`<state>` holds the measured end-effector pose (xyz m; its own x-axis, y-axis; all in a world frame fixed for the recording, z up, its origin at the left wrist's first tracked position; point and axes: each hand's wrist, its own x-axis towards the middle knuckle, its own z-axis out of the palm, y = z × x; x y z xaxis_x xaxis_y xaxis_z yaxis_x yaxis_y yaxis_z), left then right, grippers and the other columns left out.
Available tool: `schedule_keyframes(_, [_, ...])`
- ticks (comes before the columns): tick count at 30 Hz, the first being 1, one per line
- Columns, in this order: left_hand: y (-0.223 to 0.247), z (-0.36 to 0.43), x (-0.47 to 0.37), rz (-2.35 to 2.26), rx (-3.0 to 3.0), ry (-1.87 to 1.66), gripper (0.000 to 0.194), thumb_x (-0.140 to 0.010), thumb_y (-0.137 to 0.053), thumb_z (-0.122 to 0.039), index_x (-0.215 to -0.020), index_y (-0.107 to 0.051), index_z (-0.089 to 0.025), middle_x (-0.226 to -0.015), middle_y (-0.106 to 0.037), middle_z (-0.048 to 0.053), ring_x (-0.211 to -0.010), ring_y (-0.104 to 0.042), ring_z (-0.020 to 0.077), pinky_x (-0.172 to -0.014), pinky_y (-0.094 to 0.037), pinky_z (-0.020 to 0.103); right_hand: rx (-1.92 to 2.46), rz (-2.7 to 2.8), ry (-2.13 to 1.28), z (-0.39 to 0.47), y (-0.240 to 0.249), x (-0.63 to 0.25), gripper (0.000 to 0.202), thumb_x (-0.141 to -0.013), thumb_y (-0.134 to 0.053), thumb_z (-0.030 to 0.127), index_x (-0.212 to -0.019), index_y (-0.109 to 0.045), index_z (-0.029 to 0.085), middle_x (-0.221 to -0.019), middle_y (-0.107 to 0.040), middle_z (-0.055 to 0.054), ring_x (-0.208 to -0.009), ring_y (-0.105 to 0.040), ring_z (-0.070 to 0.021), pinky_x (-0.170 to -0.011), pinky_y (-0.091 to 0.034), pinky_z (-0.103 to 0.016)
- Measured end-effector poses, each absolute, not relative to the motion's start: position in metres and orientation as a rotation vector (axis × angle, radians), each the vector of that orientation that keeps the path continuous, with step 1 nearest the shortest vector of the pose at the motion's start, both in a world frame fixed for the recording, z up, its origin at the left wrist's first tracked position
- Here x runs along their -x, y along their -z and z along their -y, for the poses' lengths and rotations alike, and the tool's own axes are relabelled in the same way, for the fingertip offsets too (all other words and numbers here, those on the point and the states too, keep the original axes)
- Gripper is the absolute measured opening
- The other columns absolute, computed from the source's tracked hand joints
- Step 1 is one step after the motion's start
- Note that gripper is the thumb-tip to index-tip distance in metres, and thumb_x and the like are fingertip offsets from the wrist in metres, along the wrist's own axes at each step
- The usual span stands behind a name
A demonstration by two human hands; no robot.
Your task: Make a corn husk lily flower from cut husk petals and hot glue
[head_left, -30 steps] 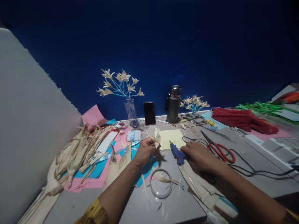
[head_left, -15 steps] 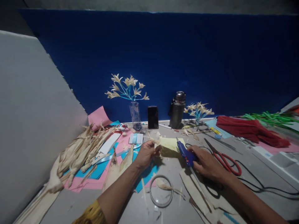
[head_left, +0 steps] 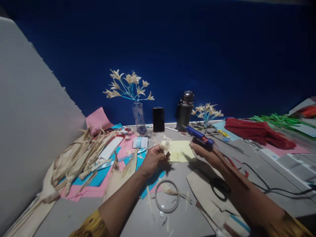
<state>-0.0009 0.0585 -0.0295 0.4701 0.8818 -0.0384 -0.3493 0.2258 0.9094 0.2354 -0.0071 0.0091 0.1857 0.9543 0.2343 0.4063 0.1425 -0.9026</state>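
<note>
My left hand (head_left: pixel 154 160) pinches a small pale corn-husk flower (head_left: pixel 167 144) with its fingertips, above the left edge of a yellow sheet of paper (head_left: pixel 181 154). My right hand (head_left: pixel 208 155) is wrapped around the handle of a blue glue gun (head_left: pixel 198 135). The gun is raised over the right side of the paper, with its nozzle pointing up and to the left, apart from the flower. Below my hands a grey ring (head_left: pixel 157 200) lies on the table, with a dry husk scrap across it.
Behind stand a glass vase (head_left: pixel 139 117) of husk flowers, a phone (head_left: pixel 158 119), a dark flask (head_left: pixel 185 110) and more flowers (head_left: pixel 206 113). Dry husks (head_left: pixel 71 161) cover coloured paper at left. At right lie red cloth (head_left: pixel 259 133), partly hidden red-handled scissors (head_left: pixel 245 172) and a black cable (head_left: pixel 256 184).
My right hand has lifted the glue gun and turned it flatter, uncovering more of the yellow paper. My left hand keeps its hold on the flower. The camera view has tilted slightly.
</note>
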Motion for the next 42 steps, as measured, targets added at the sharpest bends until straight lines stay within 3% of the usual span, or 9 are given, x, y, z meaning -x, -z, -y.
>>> schedule_keyframes(9, [0.038, -0.057, 0.001, -0.61, -1.145, -0.81, 0.02, -0.072, -0.079, -0.028, -0.077, -0.068, -0.013, -0.065, -0.065, 0.003, -0.054, -0.055, 0.0104, -0.053, -0.039, 0.023, 1.248, 1.158, -1.061, -0.014, -0.001, -0.192, 0.033, -0.072, -0.078, 0.045, -0.085, -0.066, 0.017, -0.065, -0.057, 0.003, -0.055, -0.047, -0.0112, -0.05, -0.033, -0.023])
schedule_keyframes(20, [0.032, -0.051, -0.005, -0.624, -1.0, -0.823, 0.025, -0.065, -0.084, -0.025, -0.075, -0.066, -0.012, -0.065, -0.062, 0.001, -0.053, -0.055, 0.0092, -0.055, -0.04, 0.023, 1.21, 1.035, -1.115, -0.011, 0.002, -0.188, 0.023, -0.072, -0.077, 0.037, -0.082, -0.066, 0.019, -0.065, -0.054, 0.004, -0.056, -0.044, -0.01, -0.052, -0.033, -0.024])
schedule_keyframes(29, [0.033, -0.052, -0.007, -0.651, -0.98, -0.9, 0.021, -0.066, -0.083, -0.023, -0.077, -0.069, -0.012, -0.066, -0.062, 0.001, -0.052, -0.049, 0.0067, -0.053, -0.038, 0.021, 1.221, 0.991, -1.091, -0.006, 0.0, -0.185, 0.032, -0.071, -0.079, 0.047, -0.078, -0.066, 0.018, -0.06, -0.05, 0.004, -0.053, -0.04, -0.0103, -0.051, -0.03, -0.025])
schedule_keyframes(35, [0.033, -0.051, -0.008, -0.651, -0.984, -0.908, 0.021, -0.066, -0.082, -0.022, -0.079, -0.07, -0.012, -0.066, -0.063, 0.001, -0.051, -0.048, 0.0061, -0.051, -0.036, 0.02, 1.232, 1.057, -1.08, 0.0, -0.008, -0.18, 0.028, -0.069, -0.08, 0.042, -0.077, -0.066, 0.018, -0.069, -0.058, 0.001, -0.062, -0.05, -0.0135, -0.06, -0.04, -0.028])
schedule_keyframes(42, [0.044, -0.055, -0.006, -0.68, -1.048, -0.918, 0.022, -0.07, -0.081, -0.028, -0.083, -0.071, -0.012, -0.066, -0.064, 0.002, -0.052, -0.053, 0.0089, -0.052, -0.04, 0.022, 1.261, 1.009, -1.114, 0.004, -0.01, -0.176, 0.027, -0.067, -0.08, 0.038, -0.078, -0.067, 0.018, -0.068, -0.059, 0.001, -0.059, -0.048, -0.0125, -0.057, -0.039, -0.026])
